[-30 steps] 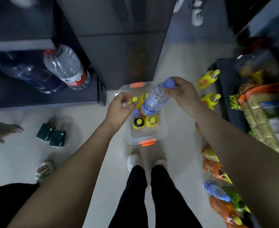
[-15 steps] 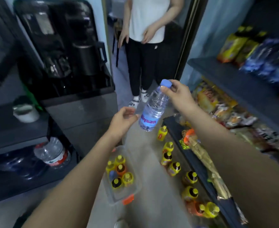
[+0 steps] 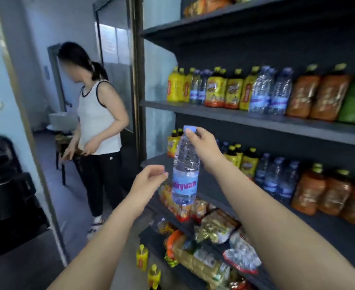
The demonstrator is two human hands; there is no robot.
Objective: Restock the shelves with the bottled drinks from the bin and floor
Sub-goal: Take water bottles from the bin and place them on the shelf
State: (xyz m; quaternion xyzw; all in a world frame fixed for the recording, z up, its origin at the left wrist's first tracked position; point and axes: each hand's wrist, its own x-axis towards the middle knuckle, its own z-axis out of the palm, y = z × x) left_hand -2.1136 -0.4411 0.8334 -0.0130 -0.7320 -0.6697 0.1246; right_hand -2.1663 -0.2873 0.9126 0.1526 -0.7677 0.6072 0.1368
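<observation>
Lifting done: the water bottle (image 3: 185,174) is up from the bin, hanging before the drinks shelf (image 3: 214,191), your right hand (image 3: 203,147) grip pinching its cap; left hand (image 3: 149,181) loose, empty, beside it. Shelving probably next.

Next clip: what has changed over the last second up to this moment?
The right hand has lifted the water bottle out of the bin on the floor and up in front of the drink shelves. The left hand left the yellow-capped bottles in the bin and rose too. It now hovers beside the bottle's label, holding nothing. Unchanged: the right hand's pinch at the bottle's cap.
</observation>
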